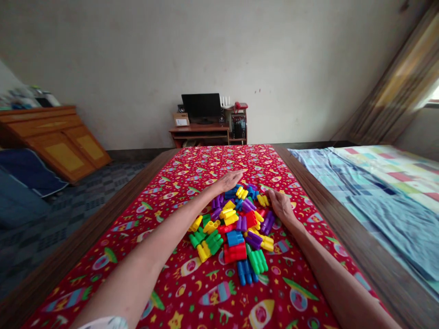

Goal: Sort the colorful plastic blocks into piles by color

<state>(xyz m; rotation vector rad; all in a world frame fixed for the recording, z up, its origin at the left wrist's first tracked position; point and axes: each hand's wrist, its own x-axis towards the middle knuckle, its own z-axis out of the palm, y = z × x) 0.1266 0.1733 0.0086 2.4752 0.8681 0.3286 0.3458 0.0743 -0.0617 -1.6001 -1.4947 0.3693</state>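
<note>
A loose pile of plastic building blocks (235,238) in red, yellow, green, blue and purple lies on the red patterned cloth (219,315). My left hand (232,180) is stretched out along the far left side of the pile, fingers straight, nearest to some blue blocks (230,193). On the right side of the pile, my right hand (280,204) rests with its fingers bent downward beside a yellow block (263,200). Its fingertips are partly hidden, but no block shows in its grasp. Both hands border the pile from opposite sides.
The cloth covers a bed or table with brown wooden edges (305,201). A bed with a blue and checked sheet (387,210) adjoins on the right. Against the far wall stands a desk with a monitor (201,108); a wooden cabinet (65,141) is at left.
</note>
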